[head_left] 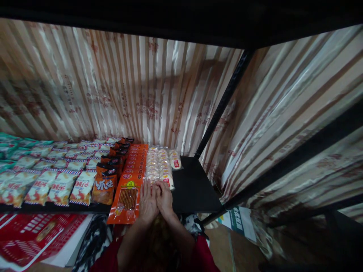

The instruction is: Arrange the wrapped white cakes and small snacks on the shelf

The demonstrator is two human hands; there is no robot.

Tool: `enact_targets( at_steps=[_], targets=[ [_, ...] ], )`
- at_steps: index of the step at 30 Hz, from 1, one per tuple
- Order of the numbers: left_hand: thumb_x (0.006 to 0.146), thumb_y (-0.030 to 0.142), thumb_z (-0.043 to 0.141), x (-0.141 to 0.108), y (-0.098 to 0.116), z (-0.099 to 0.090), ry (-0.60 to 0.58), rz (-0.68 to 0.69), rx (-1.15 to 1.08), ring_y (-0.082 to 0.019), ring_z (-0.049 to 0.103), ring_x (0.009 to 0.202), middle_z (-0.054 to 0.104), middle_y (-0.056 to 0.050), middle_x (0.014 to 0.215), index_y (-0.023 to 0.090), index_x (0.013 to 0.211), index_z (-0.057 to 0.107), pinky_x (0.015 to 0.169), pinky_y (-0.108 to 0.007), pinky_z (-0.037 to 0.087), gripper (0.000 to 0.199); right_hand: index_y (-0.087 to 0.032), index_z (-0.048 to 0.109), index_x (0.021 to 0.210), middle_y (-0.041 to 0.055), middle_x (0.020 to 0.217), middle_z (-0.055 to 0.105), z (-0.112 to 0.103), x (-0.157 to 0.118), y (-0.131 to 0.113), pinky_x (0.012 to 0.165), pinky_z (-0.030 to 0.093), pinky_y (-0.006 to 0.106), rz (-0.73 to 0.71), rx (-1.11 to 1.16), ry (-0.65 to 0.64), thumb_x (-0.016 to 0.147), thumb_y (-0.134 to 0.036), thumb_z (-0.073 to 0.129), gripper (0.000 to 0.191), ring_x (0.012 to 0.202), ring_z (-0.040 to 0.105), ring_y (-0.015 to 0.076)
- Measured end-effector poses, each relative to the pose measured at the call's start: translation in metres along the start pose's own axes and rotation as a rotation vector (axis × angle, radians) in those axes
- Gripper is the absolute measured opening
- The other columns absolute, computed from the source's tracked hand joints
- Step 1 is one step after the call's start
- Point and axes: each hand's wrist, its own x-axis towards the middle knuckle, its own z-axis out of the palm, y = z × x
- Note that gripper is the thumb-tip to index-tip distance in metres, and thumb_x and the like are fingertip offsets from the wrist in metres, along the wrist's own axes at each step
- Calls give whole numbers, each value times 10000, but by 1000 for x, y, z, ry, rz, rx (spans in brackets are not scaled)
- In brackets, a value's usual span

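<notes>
My left hand point(148, 202) lies at the front of the rows of white snack packets point(153, 168), its fingers stretched forward and flat. Right beside it, my right hand point(165, 197) rests against the same packets, fingers extended and slightly bent, touching the left hand. Whatever lies beneath both palms is hidden. Just left of my left hand, a long orange packet of brown sticks point(129, 198) overhangs the shelf's front edge. A lone white packet point(175, 159) sits at the back right of the rows.
The black shelf point(193, 190) ends at a dark upright post point(224, 102). Orange-brown bags point(104, 185) and pale snack bags point(61, 185) line its left part. Striped curtain point(147, 83) hangs behind. Below stands a red basket point(42, 234); a dark beam crosses overhead.
</notes>
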Motion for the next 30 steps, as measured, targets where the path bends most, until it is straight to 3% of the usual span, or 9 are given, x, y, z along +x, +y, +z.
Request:
enact_targets(
  at_steps=[4,10,19,24,30],
  targets=[
    [858,280,414,-3,-12,-1,43,-44,22,-291,361,1303,459,-170,1362,87,1259,522,1070,-464,292,458,-197,652,985,77,1033,638,6,-14,3,920,443,322,1,-130,-7,812,-147,397,312,999,565,192],
    [848,275,435,-8,-17,-2,14,-57,7,-300,362,1301,455,-177,1362,81,1259,527,1077,-464,285,464,-193,630,1061,90,1164,596,7,-24,9,953,427,335,62,-195,16,814,-169,414,329,1098,529,209],
    [825,184,412,-15,-21,12,86,-5,31,-299,389,1282,488,-180,1335,61,1246,522,1059,-462,316,453,-163,553,1169,68,936,663,8,-17,9,794,482,305,212,-20,-5,769,-193,488,407,813,620,182],
    [833,161,377,-21,-24,21,195,52,-11,-293,397,1275,481,-194,1335,48,1275,474,1055,-467,311,466,-154,605,1072,59,868,653,6,-12,7,736,479,287,210,-25,-26,762,-209,510,329,735,602,173],
    [854,172,360,-22,-22,14,311,90,-31,-299,420,1250,463,-196,1349,59,1392,289,1017,-471,343,555,-204,648,840,21,770,636,-1,-11,2,669,463,257,235,-43,-59,767,-206,500,165,688,593,161]
  ],
)
